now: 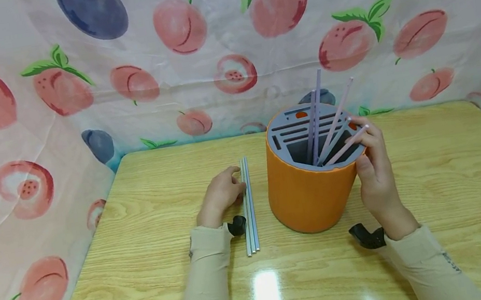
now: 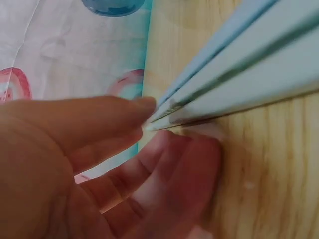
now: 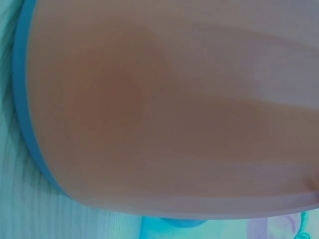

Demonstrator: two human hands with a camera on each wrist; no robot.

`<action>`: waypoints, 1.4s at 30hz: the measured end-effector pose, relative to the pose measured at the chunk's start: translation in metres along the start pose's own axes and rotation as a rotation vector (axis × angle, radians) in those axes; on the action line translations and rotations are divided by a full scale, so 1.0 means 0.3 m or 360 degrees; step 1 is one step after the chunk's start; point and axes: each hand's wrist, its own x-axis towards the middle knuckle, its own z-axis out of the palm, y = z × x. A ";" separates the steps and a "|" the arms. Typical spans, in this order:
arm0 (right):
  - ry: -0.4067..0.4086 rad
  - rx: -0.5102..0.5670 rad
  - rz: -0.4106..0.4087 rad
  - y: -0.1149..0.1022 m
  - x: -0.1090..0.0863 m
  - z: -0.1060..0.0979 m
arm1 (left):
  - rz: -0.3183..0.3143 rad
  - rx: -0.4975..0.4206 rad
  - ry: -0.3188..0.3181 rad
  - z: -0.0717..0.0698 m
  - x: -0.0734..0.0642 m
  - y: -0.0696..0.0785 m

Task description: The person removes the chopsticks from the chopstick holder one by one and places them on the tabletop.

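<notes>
Three thin pale blue-green sticks (image 1: 250, 222) lie side by side on the table. My left hand (image 1: 222, 192) is at their left side, its fingertips right at the sticks. In the left wrist view, the thumb and fingers (image 2: 114, 117) are spread near the sticks' far ends, with a gap between them. My right hand (image 1: 376, 170) grips the right rim of a round orange pen holder (image 1: 311, 196) with a grey slotted top (image 1: 288, 155). Several lilac, pink and greyish sticks (image 1: 339, 103) lean in its large compartment. The holder's wall (image 3: 149, 99) fills most of the right wrist view.
The wooden table (image 1: 155, 268) carries the holder and the loose sticks. Behind it and to the left hangs a fruit-printed cloth (image 1: 192, 84). Black curved pieces (image 1: 367, 236) are worn at both wrists.
</notes>
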 end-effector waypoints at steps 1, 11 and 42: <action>0.0000 0.0002 0.0001 0.001 -0.001 0.000 | -0.0002 0.0004 -0.0007 -0.001 -0.002 0.002; 0.0001 0.0015 0.0007 0.005 -0.003 -0.001 | 0.0164 0.0082 0.0121 -0.049 -0.024 0.073; 0.0008 0.0001 -0.0005 -0.005 -0.001 0.001 | 0.1380 -0.0174 0.1010 -0.075 -0.194 0.375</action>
